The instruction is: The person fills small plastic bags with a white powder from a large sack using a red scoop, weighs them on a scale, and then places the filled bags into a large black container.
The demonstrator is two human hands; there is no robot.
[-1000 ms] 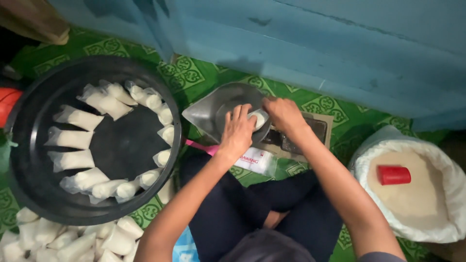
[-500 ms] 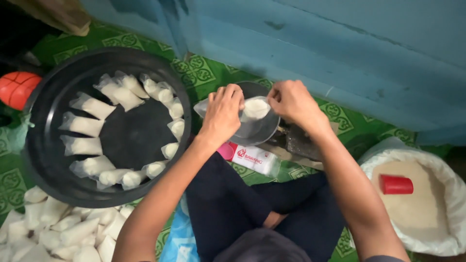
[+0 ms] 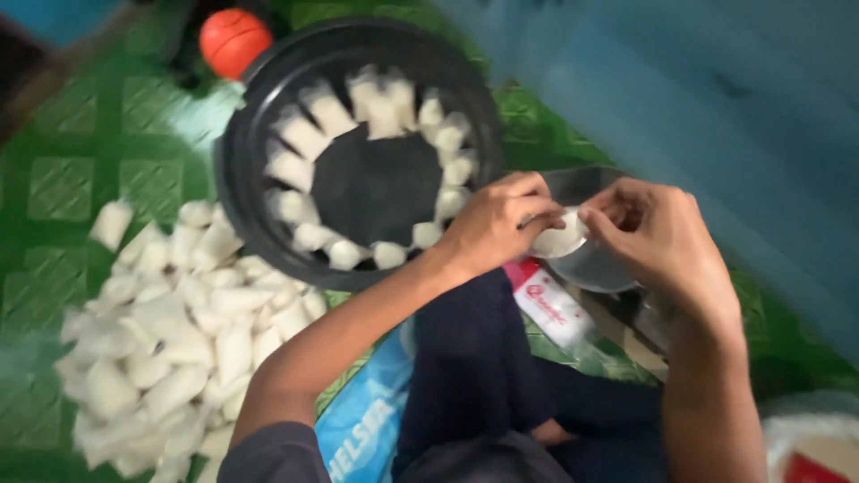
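Pinching small white filled plastic packet [image 3: 557, 240] between left hand [image 3: 490, 224] and right hand [image 3: 658, 240], both clamped on its edges, over round metal bowl [image 3: 598, 266]; big black round tray [image 3: 358, 143] ringed with finished packets nearby.

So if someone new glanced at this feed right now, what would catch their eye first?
Probably the big round black tray at top centre, with small white packets ringed along its inner edge. Next, the loose heap of similar white packets on the green patterned mat at lower left. Then the left hand and right hand meeting on one small white packet above a metal bowl.
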